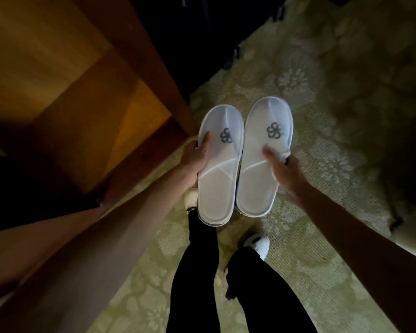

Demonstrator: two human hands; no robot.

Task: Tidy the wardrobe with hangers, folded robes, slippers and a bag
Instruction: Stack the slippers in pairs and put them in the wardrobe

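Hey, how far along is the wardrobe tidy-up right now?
Nothing visibly finished. In hand: the left hand grips one white slipper, apparently stacked on another, the right hand another slipper, both held above the carpet. Placing them in the wooden wardrobe remains; hangers, robes and bag aren't visible.

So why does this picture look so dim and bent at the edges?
Head view: the light is low, so the wardrobe interior falls into deep shadow at lower left; the white slippers stand out brightest; the wide lens stretches both forearms toward the corners; the left hand and right hand look slightly soft with motion blur.
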